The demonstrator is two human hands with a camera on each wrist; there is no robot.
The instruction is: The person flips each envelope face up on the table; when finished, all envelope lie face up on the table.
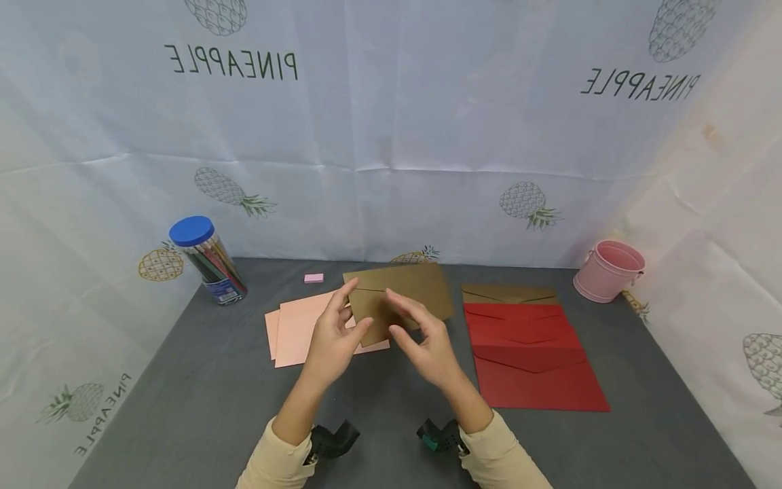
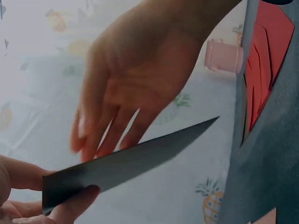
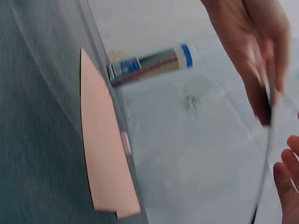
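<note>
A brown envelope (image 1: 406, 278) is held up, tilted, over the middle of the table, its flap line showing in the head view. My left hand (image 1: 332, 336) pinches its left end; in the left wrist view the thumb lies on the near face of the envelope (image 2: 126, 161) and the fingers are behind. My right hand (image 1: 430, 346) is beside the envelope, fingers fairly straight and thumb spread. Whether its fingertips touch the paper, I cannot tell. Under and left of the envelope lie pink paper sheets (image 1: 299, 333), partly covered by it and my left hand.
To the right, red envelopes (image 1: 537, 387) overlap another brown envelope (image 1: 507, 293). A pink bucket (image 1: 601, 278) stands at the back right. At the back left are a blue-lidded jar of pencils (image 1: 214, 265) and a small pink block (image 1: 314, 278). A printed cloth (image 1: 391, 122) hangs behind.
</note>
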